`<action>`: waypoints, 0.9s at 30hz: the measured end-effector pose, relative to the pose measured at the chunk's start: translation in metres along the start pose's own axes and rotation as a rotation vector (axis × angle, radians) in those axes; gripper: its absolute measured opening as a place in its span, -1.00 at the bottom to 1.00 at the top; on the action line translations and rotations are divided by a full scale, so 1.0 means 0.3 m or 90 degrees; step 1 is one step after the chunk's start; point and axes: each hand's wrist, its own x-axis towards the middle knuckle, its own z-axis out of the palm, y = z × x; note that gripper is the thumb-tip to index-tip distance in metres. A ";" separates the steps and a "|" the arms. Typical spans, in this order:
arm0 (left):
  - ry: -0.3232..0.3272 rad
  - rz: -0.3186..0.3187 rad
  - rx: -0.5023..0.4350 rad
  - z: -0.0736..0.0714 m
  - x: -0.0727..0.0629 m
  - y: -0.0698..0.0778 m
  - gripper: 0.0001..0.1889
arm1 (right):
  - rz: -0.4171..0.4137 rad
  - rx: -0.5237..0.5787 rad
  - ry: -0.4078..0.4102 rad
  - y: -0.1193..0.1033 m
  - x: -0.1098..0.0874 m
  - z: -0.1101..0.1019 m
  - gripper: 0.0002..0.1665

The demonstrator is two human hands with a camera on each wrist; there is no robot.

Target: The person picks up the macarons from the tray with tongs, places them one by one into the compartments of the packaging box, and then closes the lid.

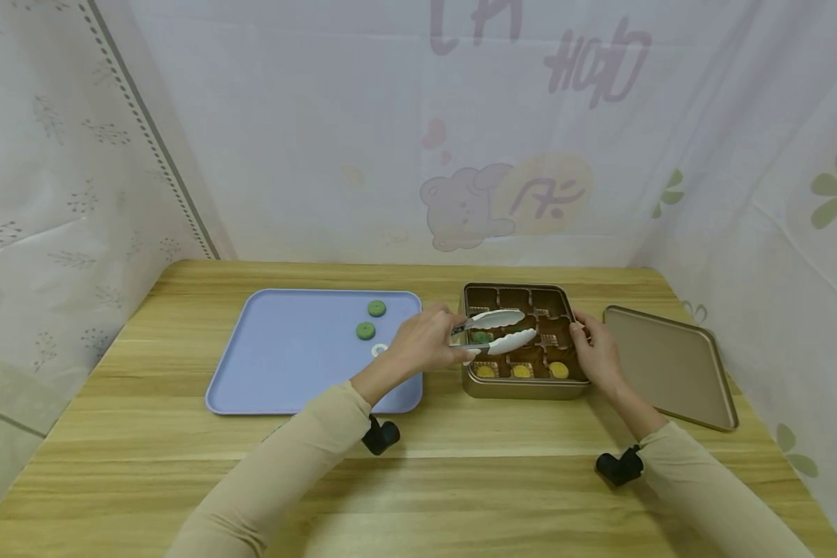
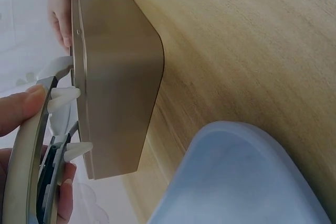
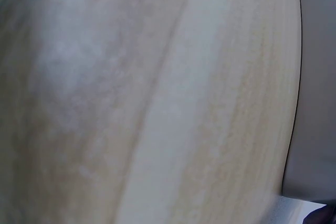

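My left hand grips a pair of tongs with pale, scalloped tips. The tips are spread apart over the left part of a gold-brown tin. Between and below them, a green cookie lies in a middle-row compartment of the brown divided insert. Three yellow cookies sit in the front row, one per compartment. My right hand holds the tin by its right side, thumb at the rim. In the left wrist view, the tongs' metal handle lies between thumb and fingers.
Left of the tin, a lavender-blue tray bears two green ring-shaped cookies and a white ring-shaped piece, partly hidden by my left hand. The tin's lid lies on the wooden table at the right.
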 end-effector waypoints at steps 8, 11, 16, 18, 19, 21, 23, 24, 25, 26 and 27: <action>-0.001 -0.001 -0.004 0.001 -0.004 -0.006 -0.34 | 0.002 -0.002 0.000 0.001 0.000 0.000 -0.54; 0.007 0.004 -0.004 0.007 -0.011 -0.011 -0.32 | 0.000 -0.003 0.002 0.002 -0.002 0.001 -0.54; 0.041 0.017 -0.022 0.022 -0.033 -0.027 -0.31 | -0.003 0.001 0.003 0.003 -0.006 0.001 -0.54; 0.058 0.023 -0.037 0.024 -0.047 -0.036 -0.32 | -0.005 0.005 0.002 0.003 -0.006 0.000 -0.54; 0.065 0.024 -0.045 0.024 -0.055 -0.042 -0.32 | -0.005 0.005 0.002 0.003 -0.006 0.000 -0.54; 0.075 0.021 -0.068 0.019 -0.074 -0.053 -0.30 | -0.005 0.005 0.001 0.004 -0.006 0.000 -0.54; 0.090 0.021 -0.089 0.011 -0.098 -0.068 -0.30 | -0.003 0.003 -0.001 0.004 -0.005 0.000 -0.53; 0.095 0.019 -0.098 0.007 -0.110 -0.077 -0.30 | -0.001 0.002 -0.002 0.004 -0.005 0.000 -0.53; 0.101 0.020 -0.104 0.002 -0.124 -0.086 -0.30 | -0.001 0.002 -0.003 0.003 -0.005 -0.001 -0.53; 0.106 0.018 -0.108 -0.003 -0.137 -0.096 -0.30 | -0.002 0.002 -0.003 0.003 -0.005 -0.001 -0.53; 0.113 0.018 -0.106 -0.007 -0.151 -0.108 -0.30 | -0.003 0.004 -0.004 0.003 -0.004 -0.001 -0.53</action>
